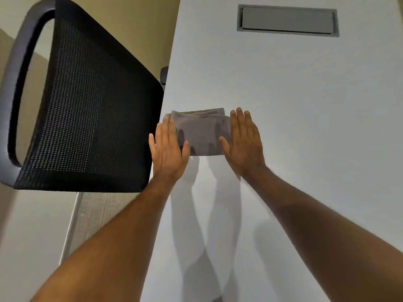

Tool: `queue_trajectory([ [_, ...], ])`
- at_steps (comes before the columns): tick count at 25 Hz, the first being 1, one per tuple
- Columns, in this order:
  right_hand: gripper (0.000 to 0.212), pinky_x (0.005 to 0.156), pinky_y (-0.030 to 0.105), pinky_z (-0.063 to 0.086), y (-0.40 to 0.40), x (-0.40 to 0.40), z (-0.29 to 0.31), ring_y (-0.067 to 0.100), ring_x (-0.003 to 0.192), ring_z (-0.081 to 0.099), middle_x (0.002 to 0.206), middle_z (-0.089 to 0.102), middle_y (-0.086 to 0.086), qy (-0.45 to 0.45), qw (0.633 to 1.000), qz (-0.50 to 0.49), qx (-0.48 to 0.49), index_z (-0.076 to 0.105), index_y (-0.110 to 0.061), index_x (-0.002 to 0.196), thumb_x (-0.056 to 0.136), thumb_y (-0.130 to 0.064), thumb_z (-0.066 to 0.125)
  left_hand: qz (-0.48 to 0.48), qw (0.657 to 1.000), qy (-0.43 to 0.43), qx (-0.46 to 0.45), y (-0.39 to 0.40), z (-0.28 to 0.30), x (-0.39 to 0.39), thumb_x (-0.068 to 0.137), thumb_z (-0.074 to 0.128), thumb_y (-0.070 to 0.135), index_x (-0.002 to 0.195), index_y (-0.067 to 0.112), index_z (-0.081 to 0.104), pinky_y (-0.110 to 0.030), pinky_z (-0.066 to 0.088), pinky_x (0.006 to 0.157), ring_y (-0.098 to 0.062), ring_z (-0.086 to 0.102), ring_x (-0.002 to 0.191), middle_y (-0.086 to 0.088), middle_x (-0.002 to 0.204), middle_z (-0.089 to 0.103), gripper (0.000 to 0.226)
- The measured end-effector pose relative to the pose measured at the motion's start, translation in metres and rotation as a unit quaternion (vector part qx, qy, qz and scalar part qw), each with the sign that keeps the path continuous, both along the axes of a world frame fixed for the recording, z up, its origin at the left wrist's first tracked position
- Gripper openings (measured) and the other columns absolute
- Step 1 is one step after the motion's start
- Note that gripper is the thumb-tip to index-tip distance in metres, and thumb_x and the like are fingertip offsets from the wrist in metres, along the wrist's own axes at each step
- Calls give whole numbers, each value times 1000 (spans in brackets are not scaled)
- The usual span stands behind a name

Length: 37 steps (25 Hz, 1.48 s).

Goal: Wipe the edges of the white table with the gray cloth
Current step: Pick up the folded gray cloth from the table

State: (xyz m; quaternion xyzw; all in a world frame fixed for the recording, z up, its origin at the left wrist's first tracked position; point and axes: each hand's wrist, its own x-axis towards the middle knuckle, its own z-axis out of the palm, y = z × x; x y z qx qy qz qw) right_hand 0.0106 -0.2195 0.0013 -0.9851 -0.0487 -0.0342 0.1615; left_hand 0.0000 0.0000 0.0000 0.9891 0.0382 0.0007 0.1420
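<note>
The folded gray cloth (201, 132), soft and light, lies at the white table (305, 127) edge; left hand (169, 147) and right hand (245, 142) press flat, fingers spread, gripping nothing; pinch its folded border.

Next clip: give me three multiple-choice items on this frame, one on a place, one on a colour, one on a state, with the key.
1. Where does the gray cloth lie on the white table?
A. beside the left edge
B. over the cable hatch
C. at the right edge

2. What colour is the mesh chair back?
A. white
B. black
C. red

3. How are the left hand and right hand posed?
A. fists
B. pinching
C. flat, fingers extended

Key: 1 A, the cloth sits by the chair-side edge; 2 B, the mesh is black; 3 C, both palms face down with fingers straight.
</note>
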Motion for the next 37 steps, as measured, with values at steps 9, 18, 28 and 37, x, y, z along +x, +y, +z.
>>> queue_trajectory([
  [9,84,115,47,42,32,21,-22,34,155,30,175,9,10,150,975,-57,152,6,-13,167,103,-37,56,202,971,88,-91,-6,-25,32,97,62,55,156,15,35,-53,29,120,-33,29,152,-9,166,30,77],
  [18,36,72,30,54,43,45,-20,28,103,67,112,69,4,263,836,-272,398,64,-11,126,90,-14,65,340,895,131,-258,-14,-17,64,98,70,37,137,13,56,-47,38,117,-30,61,126,-8,135,65,48],
  [28,27,71,22,50,-43,-79,34,17,93,64,115,68,4,233,791,-325,463,64,-12,126,99,-11,63,259,889,127,-355,-96,23,-36,103,61,31,104,14,63,-35,53,80,-26,66,96,-7,105,66,17],
  [37,27,77,28,55,-172,-301,56,27,103,68,117,72,10,193,702,-454,513,68,-7,126,100,-11,64,93,906,223,-348,-227,56,-199,102,61,27,102,12,64,-42,56,87,-28,63,94,-5,101,67,16],
])
